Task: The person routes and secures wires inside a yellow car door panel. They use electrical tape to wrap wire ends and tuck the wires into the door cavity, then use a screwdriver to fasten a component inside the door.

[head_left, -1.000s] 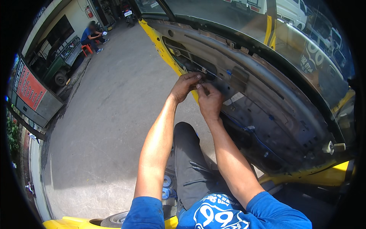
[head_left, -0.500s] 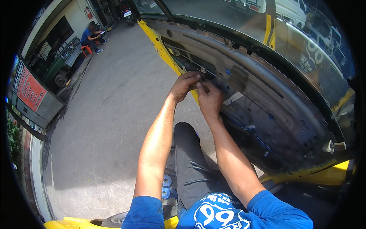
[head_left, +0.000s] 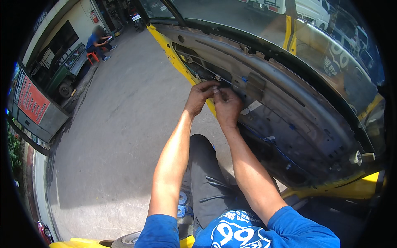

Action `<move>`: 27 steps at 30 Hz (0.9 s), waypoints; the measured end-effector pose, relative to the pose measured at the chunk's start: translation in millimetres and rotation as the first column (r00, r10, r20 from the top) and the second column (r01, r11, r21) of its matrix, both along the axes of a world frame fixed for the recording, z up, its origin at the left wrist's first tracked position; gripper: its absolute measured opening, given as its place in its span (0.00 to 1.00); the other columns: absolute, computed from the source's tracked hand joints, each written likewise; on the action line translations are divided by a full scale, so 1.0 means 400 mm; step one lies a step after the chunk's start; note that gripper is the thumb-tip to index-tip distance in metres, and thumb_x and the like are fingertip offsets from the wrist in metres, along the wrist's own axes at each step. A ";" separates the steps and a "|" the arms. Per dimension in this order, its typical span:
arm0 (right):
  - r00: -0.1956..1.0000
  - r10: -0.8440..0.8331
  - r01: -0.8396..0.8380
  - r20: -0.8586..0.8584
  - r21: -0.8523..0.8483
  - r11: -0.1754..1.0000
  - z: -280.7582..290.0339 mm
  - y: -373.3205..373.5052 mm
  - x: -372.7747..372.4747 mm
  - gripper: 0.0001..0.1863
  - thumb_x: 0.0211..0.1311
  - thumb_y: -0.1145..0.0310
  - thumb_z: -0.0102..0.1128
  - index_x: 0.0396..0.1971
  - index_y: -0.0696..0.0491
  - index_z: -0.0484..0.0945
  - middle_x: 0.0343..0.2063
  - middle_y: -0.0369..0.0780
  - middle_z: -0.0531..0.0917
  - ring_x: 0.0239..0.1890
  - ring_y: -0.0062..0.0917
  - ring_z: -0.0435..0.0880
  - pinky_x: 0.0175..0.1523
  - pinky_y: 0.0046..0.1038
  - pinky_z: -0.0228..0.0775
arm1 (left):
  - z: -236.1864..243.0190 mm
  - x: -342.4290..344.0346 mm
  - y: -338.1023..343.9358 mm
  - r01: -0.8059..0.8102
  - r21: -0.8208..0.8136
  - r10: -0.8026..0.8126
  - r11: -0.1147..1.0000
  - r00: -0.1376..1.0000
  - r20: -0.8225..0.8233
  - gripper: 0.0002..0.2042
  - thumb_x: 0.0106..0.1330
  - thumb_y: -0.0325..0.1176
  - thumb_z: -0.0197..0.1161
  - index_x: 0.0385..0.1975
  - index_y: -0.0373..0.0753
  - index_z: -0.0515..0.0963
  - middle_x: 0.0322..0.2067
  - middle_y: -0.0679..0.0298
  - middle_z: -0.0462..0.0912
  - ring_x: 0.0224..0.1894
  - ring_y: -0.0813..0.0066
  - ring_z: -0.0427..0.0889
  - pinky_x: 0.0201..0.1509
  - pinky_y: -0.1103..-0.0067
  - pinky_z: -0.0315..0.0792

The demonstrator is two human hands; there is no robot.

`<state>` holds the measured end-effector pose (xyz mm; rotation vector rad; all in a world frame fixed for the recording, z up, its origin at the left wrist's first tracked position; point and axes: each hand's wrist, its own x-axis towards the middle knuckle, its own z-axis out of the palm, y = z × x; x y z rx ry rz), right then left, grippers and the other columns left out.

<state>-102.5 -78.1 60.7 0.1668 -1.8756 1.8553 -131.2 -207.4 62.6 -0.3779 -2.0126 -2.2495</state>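
In front of me stands a yellow car door (head_left: 264, 70) with its bare grey inner panel exposed. My left hand (head_left: 201, 96) and my right hand (head_left: 227, 105) meet at the panel's near-left part, fingertips almost touching. Both hands are closed in a pinch; whatever sits between the fingers is too small or hidden to make out. Just beyond the fingertips, a thin metal rod (head_left: 204, 68) with a small clip (head_left: 218, 77) crosses an opening in the panel. A blue cable (head_left: 281, 153) runs along the panel's lower part, right of my right forearm.
Blue round rolls (head_left: 182, 204) lie beside my leg. A person (head_left: 98, 41) sits on a red stool (head_left: 92, 57) at the far left, near a green vehicle (head_left: 62, 74). A red sign board (head_left: 33, 99) stands at the left. A window handle or knob (head_left: 356, 157) protrudes from the door's right end.
My hands stay together at the same part of the door, with slight finger movement. The whole view has shifted a little; nothing has visibly been taken hold of or let go.
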 end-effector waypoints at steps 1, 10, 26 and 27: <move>1.000 0.000 0.000 0.000 -0.012 1.000 0.002 0.000 0.001 0.07 0.64 0.68 0.70 0.31 0.57 0.85 0.23 0.42 0.87 0.25 0.28 0.86 0.34 0.30 0.75 | -0.003 0.000 0.002 -0.023 -0.016 0.022 1.000 0.999 -0.023 0.13 0.70 0.27 0.63 0.52 0.32 0.83 0.46 0.59 0.87 0.49 0.70 0.84 0.59 0.73 0.78; 0.999 -0.029 0.029 0.016 0.019 0.999 0.016 -0.007 0.007 0.08 0.63 0.69 0.70 0.29 0.59 0.85 0.22 0.39 0.86 0.26 0.21 0.82 0.35 0.28 0.73 | -0.023 -0.006 0.004 -0.076 -0.060 0.070 0.995 0.994 -0.082 0.12 0.69 0.27 0.65 0.50 0.32 0.84 0.44 0.62 0.87 0.47 0.74 0.83 0.58 0.77 0.75; 0.998 -0.059 0.059 -0.010 0.000 0.998 -0.014 -0.027 0.010 0.05 0.63 0.70 0.67 0.36 0.55 0.85 0.29 0.45 0.87 0.31 0.38 0.88 0.39 0.36 0.77 | -0.022 -0.004 -0.034 0.100 0.131 -0.106 0.986 0.993 0.044 0.21 0.66 0.31 0.55 0.56 0.27 0.78 0.47 0.55 0.86 0.50 0.64 0.85 0.62 0.71 0.76; 0.996 -0.056 0.056 -0.067 0.004 0.998 -0.006 -0.026 0.013 0.05 0.63 0.71 0.67 0.37 0.54 0.85 0.30 0.45 0.87 0.32 0.39 0.88 0.40 0.36 0.78 | -0.023 -0.004 -0.032 0.100 0.143 -0.108 0.985 0.993 0.048 0.20 0.66 0.30 0.55 0.56 0.28 0.79 0.47 0.55 0.86 0.50 0.65 0.85 0.61 0.71 0.76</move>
